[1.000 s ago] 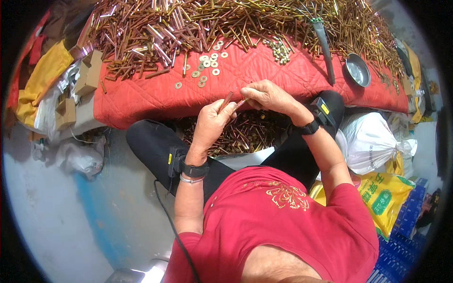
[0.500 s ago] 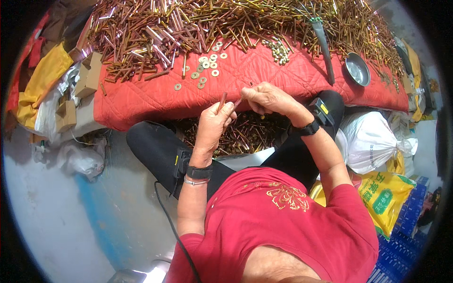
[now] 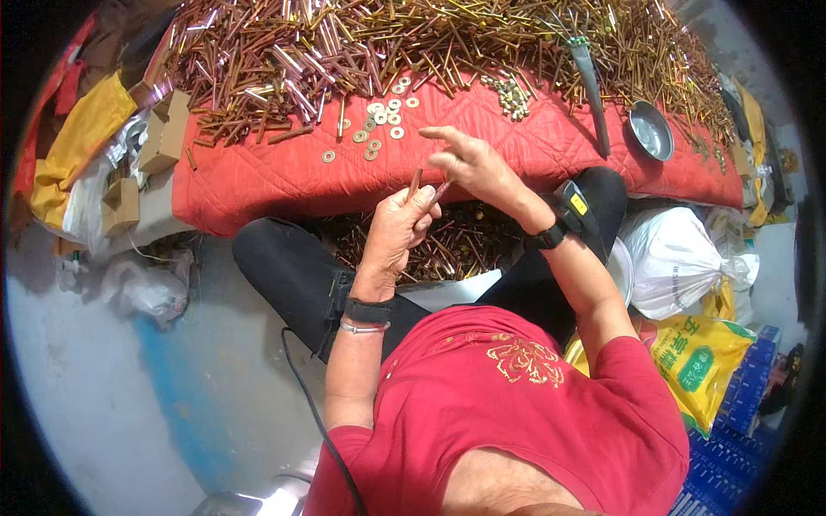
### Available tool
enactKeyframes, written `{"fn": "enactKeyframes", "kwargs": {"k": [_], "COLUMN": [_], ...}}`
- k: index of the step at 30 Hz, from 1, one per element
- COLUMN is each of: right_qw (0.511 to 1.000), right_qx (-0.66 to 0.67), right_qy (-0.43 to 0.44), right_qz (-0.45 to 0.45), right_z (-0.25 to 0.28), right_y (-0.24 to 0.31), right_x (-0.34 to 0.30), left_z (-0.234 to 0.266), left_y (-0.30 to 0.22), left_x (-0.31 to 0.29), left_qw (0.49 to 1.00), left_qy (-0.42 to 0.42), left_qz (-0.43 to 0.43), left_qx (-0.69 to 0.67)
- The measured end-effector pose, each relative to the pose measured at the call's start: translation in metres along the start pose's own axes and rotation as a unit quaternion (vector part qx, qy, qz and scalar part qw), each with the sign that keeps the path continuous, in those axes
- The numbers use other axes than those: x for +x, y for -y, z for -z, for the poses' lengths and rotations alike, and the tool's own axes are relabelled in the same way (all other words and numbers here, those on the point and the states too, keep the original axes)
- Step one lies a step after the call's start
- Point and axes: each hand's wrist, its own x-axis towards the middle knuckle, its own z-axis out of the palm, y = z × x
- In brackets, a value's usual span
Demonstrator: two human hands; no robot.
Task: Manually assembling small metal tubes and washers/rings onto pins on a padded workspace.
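Note:
My left hand [image 3: 397, 230] is closed round a copper-coloured metal tube [image 3: 416, 181], whose end sticks up past the thumb. A second thin copper-coloured rod [image 3: 441, 191] juts from the same fist toward my right hand [image 3: 476, 172]. That hand is open, its fingers apart, with the index finger stretched left over the red quilt [image 3: 284, 185]. Its lower fingers come close to the rod; whether they touch it I cannot tell. Just beyond lie several flat metal washers [image 3: 394, 119]. Below my hands, between my legs, is a heap of similar metal rods [image 3: 447, 249].
A large pile of copper-coloured rods and tubes [image 3: 301, 64] covers the quilt's far side. Small nuts [image 3: 509, 96], a dark strip-like tool [image 3: 590, 95] and a metal bowl [image 3: 651, 131] lie there too. A white sack [image 3: 675, 262] stands right; a cardboard box [image 3: 163, 133] left.
My right hand has come away from the rods: its pinched fingers have spread and the index finger now points left. My left hand has shifted slightly right, still holding the pieces.

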Motion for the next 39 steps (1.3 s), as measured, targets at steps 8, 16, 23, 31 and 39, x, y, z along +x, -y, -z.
{"fn": "enactKeyframes", "kwargs": {"k": [8,16,23,31,39], "right_qw": [0.995,0.999,0.996,0.991,0.993], "right_qx": [0.029,-0.031,0.073,0.125,0.114], "right_qy": [0.024,-0.015,-0.025,0.005,0.000], "right_qz": [0.089,-0.004,0.041,-0.053,-0.027], "right_z": [0.006,-0.008,-0.005,-0.001,-0.005], "right_y": [0.001,0.003,0.004,0.001,0.004], "right_x": [-0.003,-0.004,-0.003,-0.002,-0.003], "left_z": [0.010,0.003,0.005,0.006,0.006], "left_y": [0.000,0.006,-0.003,-0.006,-0.006], "left_x": [0.004,0.005,0.000,0.000,0.001], "left_qw": [0.995,0.944,0.997,1.000,1.000], "left_qy": [0.037,-0.059,-0.044,-0.020,-0.007], "left_qz": [0.013,-0.205,-0.040,-0.018,-0.011], "left_qx": [-0.095,0.251,0.059,-0.003,-0.008]}}
